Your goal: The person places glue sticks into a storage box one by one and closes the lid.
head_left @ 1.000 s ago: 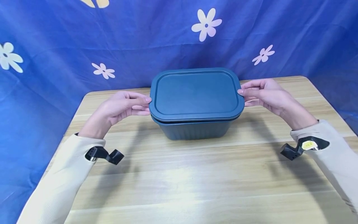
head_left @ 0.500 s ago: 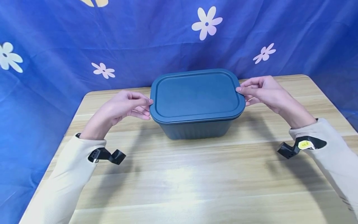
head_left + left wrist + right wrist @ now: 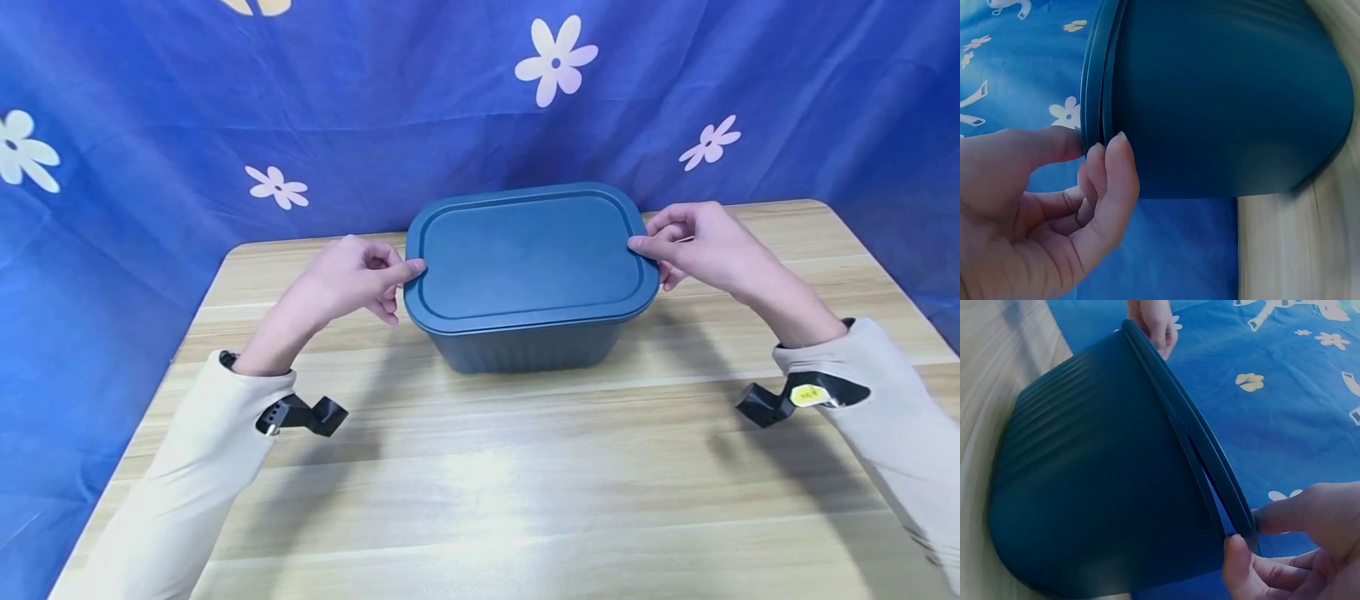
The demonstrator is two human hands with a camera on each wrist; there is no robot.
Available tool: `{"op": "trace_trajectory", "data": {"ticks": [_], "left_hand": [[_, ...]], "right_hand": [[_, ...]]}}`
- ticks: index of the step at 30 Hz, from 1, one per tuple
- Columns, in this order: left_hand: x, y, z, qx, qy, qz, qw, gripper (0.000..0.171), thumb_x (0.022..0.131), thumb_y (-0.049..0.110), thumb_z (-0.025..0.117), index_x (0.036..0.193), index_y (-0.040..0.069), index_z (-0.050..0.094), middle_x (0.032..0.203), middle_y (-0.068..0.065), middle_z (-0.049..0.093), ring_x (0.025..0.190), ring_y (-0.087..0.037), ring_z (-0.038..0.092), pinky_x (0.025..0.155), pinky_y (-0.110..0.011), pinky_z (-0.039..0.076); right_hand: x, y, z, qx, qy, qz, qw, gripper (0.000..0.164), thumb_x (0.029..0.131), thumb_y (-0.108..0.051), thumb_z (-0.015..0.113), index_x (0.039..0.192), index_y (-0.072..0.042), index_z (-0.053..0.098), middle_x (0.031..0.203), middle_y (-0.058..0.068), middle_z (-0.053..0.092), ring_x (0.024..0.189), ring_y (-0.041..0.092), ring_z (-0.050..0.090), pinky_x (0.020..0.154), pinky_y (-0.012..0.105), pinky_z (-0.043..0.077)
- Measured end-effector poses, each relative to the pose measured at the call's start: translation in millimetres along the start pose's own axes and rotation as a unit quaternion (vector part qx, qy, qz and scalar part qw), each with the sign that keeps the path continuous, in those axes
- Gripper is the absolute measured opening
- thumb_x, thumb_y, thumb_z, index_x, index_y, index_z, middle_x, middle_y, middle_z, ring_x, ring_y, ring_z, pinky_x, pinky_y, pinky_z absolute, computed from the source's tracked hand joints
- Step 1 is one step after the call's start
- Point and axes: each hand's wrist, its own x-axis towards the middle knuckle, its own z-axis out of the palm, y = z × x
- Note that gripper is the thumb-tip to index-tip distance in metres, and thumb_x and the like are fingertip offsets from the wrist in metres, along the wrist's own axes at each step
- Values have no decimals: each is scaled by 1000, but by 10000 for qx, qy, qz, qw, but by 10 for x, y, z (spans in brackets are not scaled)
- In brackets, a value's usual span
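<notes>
A dark blue storage box [image 3: 528, 350] stands on the wooden table with its lid [image 3: 525, 254] lying over the top. At the left end my left hand [image 3: 341, 279] pinches the lid's edge, thumb on top and fingertips under the rim. My right hand [image 3: 712, 250] pinches the opposite end in the same way. Along the front the lid sits close to the box rim. In the right wrist view a narrow gap shows between the lid edge [image 3: 1210, 450] and the box wall [image 3: 1104, 469], widening toward my right hand. A thin slit also shows in the left wrist view. The box's inside is hidden.
Pale wood tabletop [image 3: 480, 467] stretches in front of the box. A blue curtain [image 3: 412, 108] with white flowers hangs right behind it. Black wrist cameras stick out from both sleeves, the left one [image 3: 303, 415] and the right one [image 3: 772, 400].
The lid's front edge has come down onto the box, and the dark gap there has closed. My left thumb has slid inward over the lid; the right thumb has moved slightly inward too.
</notes>
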Motion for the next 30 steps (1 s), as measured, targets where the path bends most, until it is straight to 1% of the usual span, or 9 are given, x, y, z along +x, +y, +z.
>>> {"op": "trace_trajectory", "data": {"ticks": [5, 12, 16, 18, 19, 22, 23, 26, 30], "left_hand": [[29, 7, 1, 182, 41, 50, 9998, 39, 95, 38, 61, 84, 1, 61, 59, -1, 55, 59, -18, 68, 67, -32, 60], [63, -34, 24, 44, 38, -31, 10000, 35, 96, 31, 60, 81, 0, 57, 59, -3, 53, 56, -17, 66, 62, -33, 60], [35, -4, 30, 455, 161, 69, 9988, 35, 96, 33, 59, 84, 0, 60, 62, -5, 56, 57, -17, 65, 60, -31, 59], [9, 31, 50, 982, 536, 395, 9929, 34, 97, 33, 59, 87, 0, 62, 68, -9, 61, 61, -20, 64, 61, -33, 58], [4, 52, 66, 1269, 781, 589, 9871, 35, 97, 32, 58, 89, -1, 62, 73, -12, 63, 67, -23, 65, 64, -36, 57], [27, 120, 137, 2038, 1503, 1148, 9606, 39, 99, 31, 53, 103, -7, 62, 99, -22, 66, 93, -35, 62, 83, -46, 52], [52, 135, 168, 2159, 1630, 1312, 9537, 42, 100, 30, 50, 110, -10, 59, 109, -26, 63, 105, -38, 58, 93, -48, 48], [151, 188, 260, 2410, 1531, 1407, 9480, 55, 104, 33, 41, 132, -14, 45, 137, -31, 46, 133, -45, 36, 113, -52, 29], [256, 219, 337, 2784, 1028, 1114, 9484, 69, 105, 44, 28, 146, -11, 25, 154, -27, 20, 145, -41, 7, 118, -54, 10]], "right_hand": [[-5, -14, 30, -765, -111, -79, 9970, 36, 92, -32, 66, 105, 1, 62, 69, 3, 68, 58, 20, 66, 57, 30, 58], [6, 11, 54, -705, -189, -84, 9973, 35, 92, -32, 66, 103, 1, 63, 64, 4, 66, 57, 20, 65, 57, 31, 58], [-6, 14, 50, -973, -57, -148, 9951, 40, 92, -38, 65, 107, -1, 64, 71, 5, 67, 63, 21, 65, 59, 29, 56], [-17, 1, 65, -1273, 211, -370, 9910, 44, 94, -42, 61, 113, -2, 64, 84, 9, 69, 74, 24, 66, 65, 32, 55], [-25, -11, 75, -1399, 370, -520, 9881, 46, 94, -43, 59, 116, -2, 63, 91, 12, 69, 81, 26, 67, 69, 35, 54], [-37, -64, 124, -1807, 752, -1081, 9747, 53, 98, -44, 51, 129, 0, 56, 121, 19, 62, 107, 35, 61, 87, 48, 51], [-33, -83, 149, -1903, 797, -1247, 9705, 55, 99, -43, 49, 133, 1, 53, 129, 21, 57, 115, 38, 56, 94, 51, 47], [-19, -130, 213, -2291, 687, -1591, 9578, 59, 103, -41, 42, 140, 4, 43, 144, 24, 42, 132, 40, 41, 110, 53, 33], [14, -147, 293, -2733, 326, -1665, 9468, 62, 105, -41, 34, 144, 7, 34, 152, 25, 29, 142, 39, 23, 118, 50, 18]]}}
